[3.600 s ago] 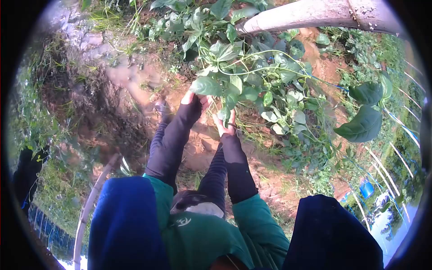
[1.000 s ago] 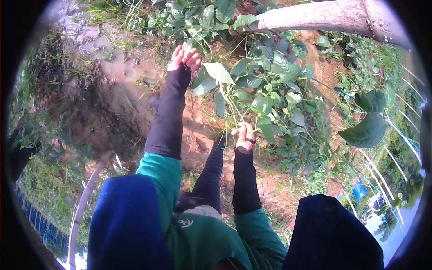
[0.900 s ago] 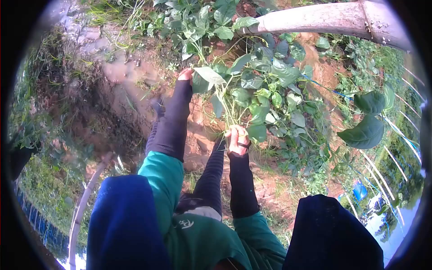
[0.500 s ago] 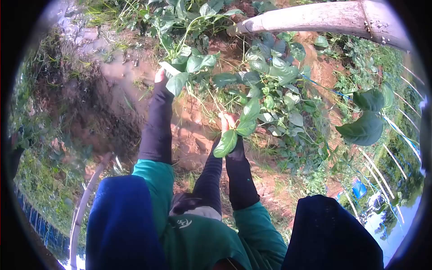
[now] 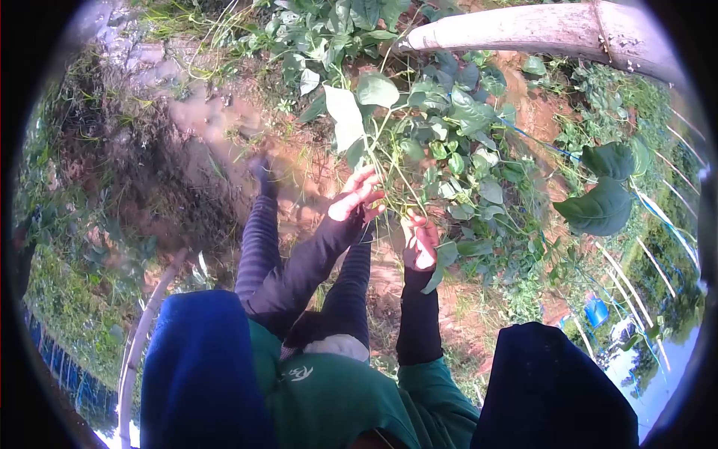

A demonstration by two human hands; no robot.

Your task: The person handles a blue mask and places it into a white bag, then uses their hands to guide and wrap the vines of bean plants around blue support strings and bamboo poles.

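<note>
My left hand (image 5: 356, 197) is in front of me with its fingers curled around the thin green stems of a leafy vine (image 5: 394, 161). Close by on the right, my right hand (image 5: 422, 241) pinches a lower stem of the same vine between thumb and fingers. A broad pale leaf (image 5: 344, 118) stands up above the left hand. Another leaf (image 5: 443, 262) hangs beside the right hand, partly over its wrist. The exact spots where the fingertips meet the stems are partly hidden.
A thick bamboo pole (image 5: 516, 31) juts in at the upper right. Blue string (image 5: 550, 147) runs through the plants. Wet, muddy soil (image 5: 206, 120) lies to the left. Thin poles (image 5: 632, 292) and a blue container (image 5: 596, 313) stand at the right.
My left hand has come down and right from the upper leaves to the stems near my right hand. The right hand has shifted slightly right and down. The vine's leaves have moved with them.
</note>
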